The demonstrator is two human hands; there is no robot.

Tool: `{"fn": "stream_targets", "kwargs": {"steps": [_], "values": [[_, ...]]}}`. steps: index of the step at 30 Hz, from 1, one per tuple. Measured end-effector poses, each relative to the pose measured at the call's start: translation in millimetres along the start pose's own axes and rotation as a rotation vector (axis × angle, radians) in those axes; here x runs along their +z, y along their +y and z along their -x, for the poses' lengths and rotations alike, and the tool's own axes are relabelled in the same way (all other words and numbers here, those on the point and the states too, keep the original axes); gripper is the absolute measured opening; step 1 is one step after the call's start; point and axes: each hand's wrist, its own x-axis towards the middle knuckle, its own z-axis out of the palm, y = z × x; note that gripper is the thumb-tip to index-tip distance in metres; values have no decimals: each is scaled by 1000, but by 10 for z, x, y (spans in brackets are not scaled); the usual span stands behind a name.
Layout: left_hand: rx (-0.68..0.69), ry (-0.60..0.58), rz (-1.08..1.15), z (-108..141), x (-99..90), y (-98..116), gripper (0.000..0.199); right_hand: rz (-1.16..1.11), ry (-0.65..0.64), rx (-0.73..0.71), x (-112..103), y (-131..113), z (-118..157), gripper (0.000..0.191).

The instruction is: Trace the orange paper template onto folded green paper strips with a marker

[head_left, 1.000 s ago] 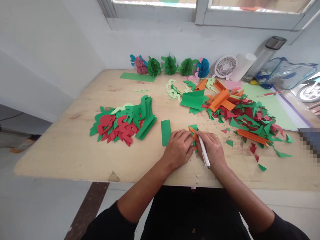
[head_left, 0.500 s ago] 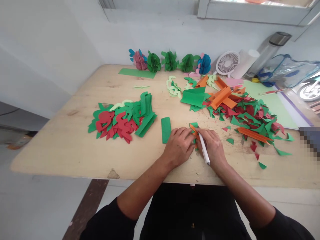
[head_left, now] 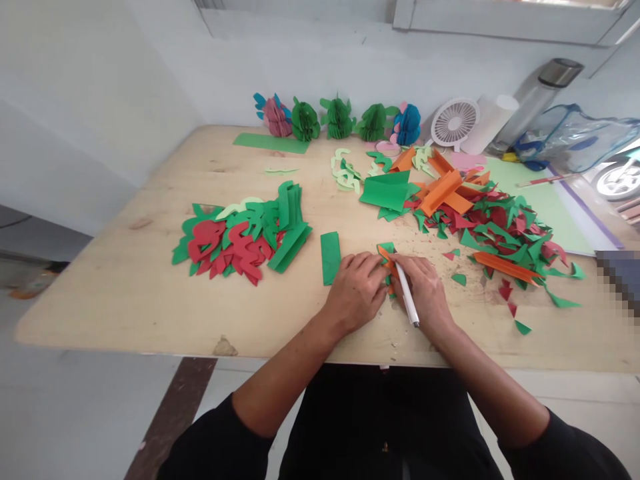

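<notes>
My right hand (head_left: 425, 293) is closed round a white pen (head_left: 407, 299), its tip down by a small orange paper piece (head_left: 384, 253). That orange piece lies over a green paper piece (head_left: 386, 247), and both are partly covered by my fingers. With bent fingers held together, my left hand (head_left: 356, 293) presses the orange piece down from the left. Beside my left hand lies a folded green paper strip (head_left: 331, 258), untouched.
Red and green cut-outs (head_left: 240, 240) are heaped at left. Red and green scraps (head_left: 510, 233) and folded orange strips (head_left: 443, 190) spread at right. Paper honeycomb figures (head_left: 338, 120), a small fan (head_left: 455, 124) and a bottle (head_left: 550, 90) stand along the wall.
The camera view has shifted very slightly. Both hands, the pen and the paper pieces stay practically where they were.
</notes>
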Motion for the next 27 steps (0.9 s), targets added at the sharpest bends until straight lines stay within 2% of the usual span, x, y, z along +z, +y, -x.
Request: {"fn": "stream_targets", "kwargs": {"steps": [13, 19, 23, 27], "values": [[0, 16, 22, 3, 18, -13, 23, 16, -3, -24, 18, 13, 16, 36], [-58, 104, 130, 7, 34, -50, 29, 39, -12, -19, 25, -4, 23, 34], [-72, 176, 186, 3, 33, -70, 23, 19, -5, -17, 26, -11, 30, 34], [-23, 194, 153, 1, 38, -85, 15, 24, -5, -18, 23, -22, 31, 34]]}}
